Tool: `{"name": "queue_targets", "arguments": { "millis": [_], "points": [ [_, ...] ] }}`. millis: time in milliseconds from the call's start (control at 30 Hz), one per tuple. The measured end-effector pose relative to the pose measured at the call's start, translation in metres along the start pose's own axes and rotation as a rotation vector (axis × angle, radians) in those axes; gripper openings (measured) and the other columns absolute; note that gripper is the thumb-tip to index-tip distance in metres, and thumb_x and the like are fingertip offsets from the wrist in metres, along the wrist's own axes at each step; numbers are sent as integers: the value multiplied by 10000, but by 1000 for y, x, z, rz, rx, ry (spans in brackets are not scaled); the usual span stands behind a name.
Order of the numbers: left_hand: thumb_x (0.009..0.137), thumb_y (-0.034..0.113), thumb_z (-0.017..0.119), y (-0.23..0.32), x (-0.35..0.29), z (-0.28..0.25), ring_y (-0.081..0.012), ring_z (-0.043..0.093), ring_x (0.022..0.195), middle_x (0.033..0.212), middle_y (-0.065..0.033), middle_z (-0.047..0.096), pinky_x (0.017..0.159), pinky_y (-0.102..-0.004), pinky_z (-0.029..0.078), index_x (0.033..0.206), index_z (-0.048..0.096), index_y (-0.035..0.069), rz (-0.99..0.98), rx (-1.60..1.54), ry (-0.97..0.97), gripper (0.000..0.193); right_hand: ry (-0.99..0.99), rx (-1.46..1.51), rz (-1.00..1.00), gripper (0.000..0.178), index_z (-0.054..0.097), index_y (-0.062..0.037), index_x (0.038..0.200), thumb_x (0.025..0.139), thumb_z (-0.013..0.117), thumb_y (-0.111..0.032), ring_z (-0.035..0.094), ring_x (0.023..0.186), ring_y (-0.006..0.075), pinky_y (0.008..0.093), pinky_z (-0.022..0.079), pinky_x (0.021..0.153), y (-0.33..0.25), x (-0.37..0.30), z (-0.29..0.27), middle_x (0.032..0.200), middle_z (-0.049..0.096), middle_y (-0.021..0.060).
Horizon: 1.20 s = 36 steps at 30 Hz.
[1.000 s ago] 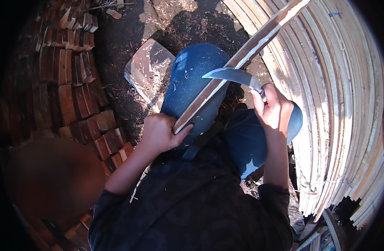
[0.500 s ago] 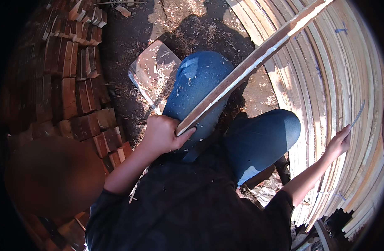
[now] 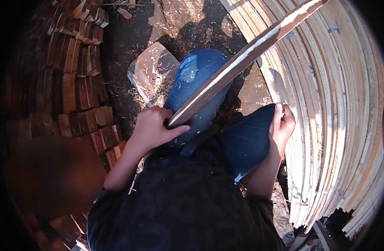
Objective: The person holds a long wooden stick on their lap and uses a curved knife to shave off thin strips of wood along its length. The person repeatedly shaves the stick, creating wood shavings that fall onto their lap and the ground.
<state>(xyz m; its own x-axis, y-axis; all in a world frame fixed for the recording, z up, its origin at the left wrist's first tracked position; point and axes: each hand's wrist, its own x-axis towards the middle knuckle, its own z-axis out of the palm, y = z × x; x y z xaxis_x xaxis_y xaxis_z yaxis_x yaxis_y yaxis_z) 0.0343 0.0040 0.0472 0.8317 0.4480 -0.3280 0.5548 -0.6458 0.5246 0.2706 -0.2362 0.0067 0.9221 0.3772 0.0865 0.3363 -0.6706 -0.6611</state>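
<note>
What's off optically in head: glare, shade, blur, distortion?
Head view: sunlit wood strips wash out in places, and the knife blade partly blends in; deep shade over most left-side wood blocks. Also head view: edges bow and corners go black, fisheye-style; round brown patch, lower left, blurred.

The long strip (image 3: 242, 62) looks like matt brown wood with a rough, pale edge; the curved blade (image 3: 278, 81) is smooth metal. The trousers (image 3: 192, 79) are denim, the shirt (image 3: 179, 201) matt cloth, the slats (image 3: 317, 125) bare wood.

Earthen floor (image 3: 121, 37) strewn with pale wood shavings (image 3: 194, 7); stacked reddish-brown blocks (image 3: 69, 94) at left, long wooden slats (image 3: 338, 113) at right.
</note>
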Motion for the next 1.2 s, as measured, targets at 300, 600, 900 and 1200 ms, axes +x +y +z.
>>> {"name": "queue_targets", "arguments": {
  "millis": [300, 600, 900, 1200],
  "points": [
    [699, 341, 832, -66, -47, 7, -237, 606, 965, 1005, -137, 623, 856, -373, 471, 1193, 560, 12, -52, -543, -156, 654, -1, -119, -33, 346, 626, 13, 861, 937, 636, -324, 418, 479, 186, 328, 398, 495, -1, -4, 2, 532, 460, 143],
    [721, 217, 814, -119, -88, 9, -154, 609, 853, 897, -75, 657, 746, -302, 477, 970, 680, 33, -272, -548, -489, 338, -34, -165, -25, 362, 622, 20, 884, 948, 616, -336, 412, 490, 225, 363, 388, 507, -4, -5, 0, 551, 474, 165],
    [748, 137, 796, -103, -102, 25, -229, 596, 716, 728, -90, 579, 664, -344, 454, 832, 564, 6, -91, -437, -238, 280, -89, 45, 8, 442, 498, 23, 735, 1000, 530, -329, 319, 552, 116, 300, 285, 499, -5, -19, 8, 564, 406, 32],
    [902, 147, 673, -68, -73, 22, -49, 514, 613, 721, 7, 455, 501, -245, 395, 872, 397, 61, -117, -868, -179, 291, -228, 431, 63, 347, 435, -93, 711, 1021, 500, -237, 299, 479, 17, 207, 220, 428, 5, -48, 27, 567, 346, -68]
  ]
}}
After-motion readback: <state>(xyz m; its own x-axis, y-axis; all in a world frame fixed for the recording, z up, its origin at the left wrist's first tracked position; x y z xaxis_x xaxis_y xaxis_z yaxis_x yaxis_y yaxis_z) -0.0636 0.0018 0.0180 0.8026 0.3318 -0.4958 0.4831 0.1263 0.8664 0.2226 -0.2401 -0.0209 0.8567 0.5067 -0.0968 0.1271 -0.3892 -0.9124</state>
